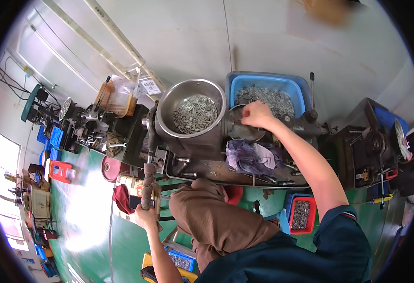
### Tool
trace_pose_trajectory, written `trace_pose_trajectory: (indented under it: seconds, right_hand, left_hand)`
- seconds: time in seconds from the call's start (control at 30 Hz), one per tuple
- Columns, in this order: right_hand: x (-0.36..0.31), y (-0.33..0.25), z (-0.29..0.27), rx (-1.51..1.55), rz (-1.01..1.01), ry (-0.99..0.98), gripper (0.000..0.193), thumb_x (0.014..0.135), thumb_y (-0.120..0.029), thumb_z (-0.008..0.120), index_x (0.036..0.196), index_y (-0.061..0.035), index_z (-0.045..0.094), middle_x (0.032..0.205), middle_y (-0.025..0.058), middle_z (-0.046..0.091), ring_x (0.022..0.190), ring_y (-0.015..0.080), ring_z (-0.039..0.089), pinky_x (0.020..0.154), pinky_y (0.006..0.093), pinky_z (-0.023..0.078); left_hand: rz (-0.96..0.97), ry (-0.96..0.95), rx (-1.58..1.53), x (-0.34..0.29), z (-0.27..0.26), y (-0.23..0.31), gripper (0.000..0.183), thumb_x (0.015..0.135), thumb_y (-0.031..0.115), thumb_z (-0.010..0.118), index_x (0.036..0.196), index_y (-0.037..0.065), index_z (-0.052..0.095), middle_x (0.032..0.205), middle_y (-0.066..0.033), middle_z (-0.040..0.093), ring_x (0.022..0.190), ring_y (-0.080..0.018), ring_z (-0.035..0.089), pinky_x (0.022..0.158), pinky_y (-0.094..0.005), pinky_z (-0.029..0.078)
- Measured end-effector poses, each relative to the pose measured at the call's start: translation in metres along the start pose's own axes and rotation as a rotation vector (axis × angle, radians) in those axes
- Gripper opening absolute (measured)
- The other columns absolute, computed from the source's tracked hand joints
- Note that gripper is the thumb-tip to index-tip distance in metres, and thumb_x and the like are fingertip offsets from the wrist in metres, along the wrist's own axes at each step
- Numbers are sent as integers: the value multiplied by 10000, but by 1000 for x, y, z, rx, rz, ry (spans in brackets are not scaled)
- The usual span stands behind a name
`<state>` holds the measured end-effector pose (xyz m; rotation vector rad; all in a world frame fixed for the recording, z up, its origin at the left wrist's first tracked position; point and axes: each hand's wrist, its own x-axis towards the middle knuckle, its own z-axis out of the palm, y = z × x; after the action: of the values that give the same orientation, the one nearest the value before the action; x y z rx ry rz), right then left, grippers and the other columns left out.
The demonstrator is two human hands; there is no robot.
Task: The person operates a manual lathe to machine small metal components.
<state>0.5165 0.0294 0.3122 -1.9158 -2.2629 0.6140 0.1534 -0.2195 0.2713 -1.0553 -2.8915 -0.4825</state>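
Right hand (pixel 256 114): fingertips curl over the machine (pixel 202 141) edge; what they pinch is hidden. Left hand (pixel 145 218): wraps the cloth-bound lever (pixel 149 186); palm side not visible. Metal pieces in bowl (pixel 169 118) and blue tub (pixel 301 87) too small to tell shape. Red bin (pixel 310 226) partly behind the right arm. Raised knee covers the machine's lower front. Far left benches blurred, overexposed near the window.

Steel bowl (pixel 195 113) left of blue bin (pixel 294 87), rag (pixel 251 158) before them, on machine (pixel 188 146)
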Motion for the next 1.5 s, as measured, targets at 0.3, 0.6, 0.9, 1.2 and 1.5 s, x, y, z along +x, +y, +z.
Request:
trace_pose_trajectory:
  seconds: [0.3, 0.6, 0.9, 1.2, 1.5]
  right_hand:
    - [19, -48, -45, -69, -468, 899, 54, 620, -158, 618, 614, -109, 597, 633, 22, 544, 789, 216, 484, 682, 356, 382]
    - [42, -113, -24, -352, -574, 295, 57, 602, -73, 576, 639, -64, 619, 702, 72, 605, 810, 221, 515, 699, 342, 389]
    - [39, -113, -23, -422, -698, 312, 36, 606, -109, 573, 606, -87, 602, 633, 75, 588, 770, 222, 523, 694, 351, 403]
    - [18, -62, -63, 411, -353, 417, 103, 561, -116, 592, 618, -34, 567, 590, 64, 566, 554, 159, 541, 525, 277, 421]
    - [13, 18, 25, 629, -115, 75, 168, 524, -106, 632, 677, -45, 598, 652, 66, 598, 618, 179, 576, 582, 285, 443]
  left_hand:
    - [-7, 24, 19, 1, 2, -1, 195, 621, 234, 591, 699, 56, 575, 654, -174, 575, 670, -371, 552, 599, -439, 424]
    - [18, 20, 51, 5, 8, -8, 248, 604, 227, 587, 770, 42, 599, 700, -165, 587, 675, -335, 563, 605, -410, 431]
    - [18, 43, 17, 3, 11, -10, 222, 609, 238, 593, 715, 44, 576, 674, -172, 579, 678, -354, 558, 600, -426, 424]
    - [2, 23, 35, 6, 10, -17, 244, 607, 234, 599, 754, 40, 583, 681, -173, 582, 682, -353, 561, 611, -423, 430]
    - [-4, 5, -23, 3, 2, 1, 251, 592, 218, 607, 766, 37, 597, 696, -192, 584, 695, -365, 560, 610, -428, 430]
